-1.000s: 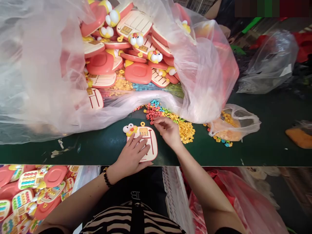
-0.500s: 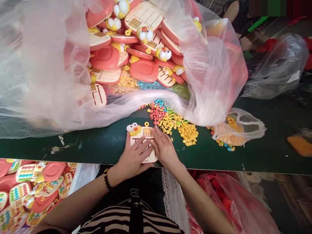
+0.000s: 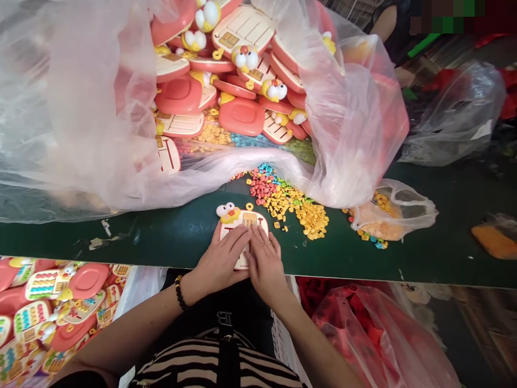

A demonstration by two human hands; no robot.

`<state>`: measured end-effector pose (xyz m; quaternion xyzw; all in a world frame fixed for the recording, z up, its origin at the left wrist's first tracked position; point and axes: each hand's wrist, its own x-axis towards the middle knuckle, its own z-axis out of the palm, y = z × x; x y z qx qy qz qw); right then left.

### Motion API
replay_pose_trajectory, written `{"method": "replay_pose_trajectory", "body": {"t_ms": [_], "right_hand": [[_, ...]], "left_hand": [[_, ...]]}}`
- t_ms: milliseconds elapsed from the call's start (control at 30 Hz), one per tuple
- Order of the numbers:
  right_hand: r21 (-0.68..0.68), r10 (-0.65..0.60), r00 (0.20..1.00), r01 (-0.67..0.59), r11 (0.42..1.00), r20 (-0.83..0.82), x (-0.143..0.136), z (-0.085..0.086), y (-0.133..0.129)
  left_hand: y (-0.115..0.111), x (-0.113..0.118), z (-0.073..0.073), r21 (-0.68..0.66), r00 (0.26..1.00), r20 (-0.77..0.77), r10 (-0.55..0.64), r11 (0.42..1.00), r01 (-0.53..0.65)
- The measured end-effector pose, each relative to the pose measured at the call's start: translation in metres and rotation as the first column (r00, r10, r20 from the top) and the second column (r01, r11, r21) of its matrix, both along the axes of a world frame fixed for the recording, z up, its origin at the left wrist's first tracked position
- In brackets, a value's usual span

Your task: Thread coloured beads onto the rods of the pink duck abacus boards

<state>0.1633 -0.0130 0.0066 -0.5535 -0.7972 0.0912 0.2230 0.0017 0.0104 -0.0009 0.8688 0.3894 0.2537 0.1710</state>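
A red and cream toy board (image 3: 262, 220) with a yellow duck face, bulging white eyes and a small yellow loop lies face up at the green table's near edge. My left hand (image 3: 224, 254) grips its left side, the fingers reaching over the slotted face. My right hand (image 3: 266, 258) rests on its right part, fingertips close together at the middle beside the left fingertips. Whatever small piece may be under the fingertips is hidden. Just beyond the board lies a pile of small yellow beads (image 3: 313, 218), with red beads (image 3: 262, 188) and some blue and green ones.
A large clear plastic bag (image 3: 343, 134) full of similar toy boards (image 3: 241, 116) stands behind. To the right is a small bag of pieces (image 3: 383, 221). Filled boards (image 3: 44, 284) lie below the table at left, a red bag (image 3: 363, 323) at right. Another person's arm (image 3: 383, 24) shows top right.
My right hand has moved in over the board, uncovering its upper right corner, and its fingertips now meet the left ones. The view has shifted slightly.
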Motion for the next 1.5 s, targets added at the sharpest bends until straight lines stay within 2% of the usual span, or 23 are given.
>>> {"method": "replay_pose_trajectory", "body": {"t_ms": [67,167,233,333,400,500,633,733,800,900,1033,1133,1333,1500], "right_hand": [[-0.027,0.057,0.998,-0.058,0.998,-0.033,-0.002,0.008,0.01],[0.029,0.057,0.994,-0.055,0.998,-0.093,0.009,0.018,0.048],[0.081,0.032,0.999,-0.032,0.996,0.003,0.022,0.021,0.08],[0.083,0.134,0.971,-0.153,0.985,0.2,0.035,0.018,0.12],[0.097,0.183,0.948,-0.215,0.972,0.262,0.038,0.016,0.132],[0.18,0.159,0.972,-0.19,0.965,0.17,0.04,0.015,0.129],[0.223,0.054,0.997,-0.039,0.974,-0.062,0.034,0.012,0.094],[0.203,0.01,1.0,-0.009,0.979,-0.004,0.024,0.006,0.068],[0.17,-0.018,1.0,0.016,0.985,0.009,0.02,0.003,0.061],[0.037,-0.067,0.986,0.073,0.997,-0.15,0.021,0.003,0.064],[-0.18,-0.156,0.909,0.091,0.979,-0.387,0.028,0.007,0.074],[-0.247,-0.168,0.885,0.062,0.967,-0.434,0.031,0.011,0.078],[-0.276,-0.13,0.881,-0.001,0.961,-0.455,0.032,0.019,0.09],[-0.417,-0.177,0.855,-0.049,0.908,-0.486,0.039,0.026,0.1]], "left_hand": [[0.0,-0.001,-0.002,0.025,1.0,0.003,0.025,0.999,-0.025],[0.002,-0.002,0.001,0.058,0.997,-0.071,0.036,0.998,-0.032],[0.003,-0.003,0.005,0.065,0.987,-0.161,0.03,0.998,-0.019],[0.005,-0.004,0.013,0.075,0.964,-0.262,0.053,0.997,-0.035],[0.006,-0.006,0.014,0.088,0.957,-0.277,0.083,0.994,-0.061],[0.006,-0.01,0.012,0.114,0.968,-0.23,0.104,0.99,-0.079],[0.004,-0.012,0.004,0.14,0.984,-0.133,0.115,0.985,-0.097],[0.002,-0.012,-0.001,0.138,0.988,-0.094,0.119,0.985,-0.106],[0.001,-0.011,-0.004,0.146,0.989,-0.089,0.116,0.984,-0.102],[0.0,-0.011,-0.006,0.15,0.987,-0.106,0.122,0.983,-0.106],[0.0,-0.011,-0.007,0.131,0.983,-0.126,0.135,0.984,-0.119],[-0.001,-0.011,-0.006,0.134,0.981,-0.14,0.137,0.984,-0.119],[-0.001,-0.011,-0.006,0.133,0.978,-0.16,0.137,0.984,-0.116],[-0.002,-0.01,-0.006,0.122,0.978,-0.168,0.124,0.987,-0.104]]}}
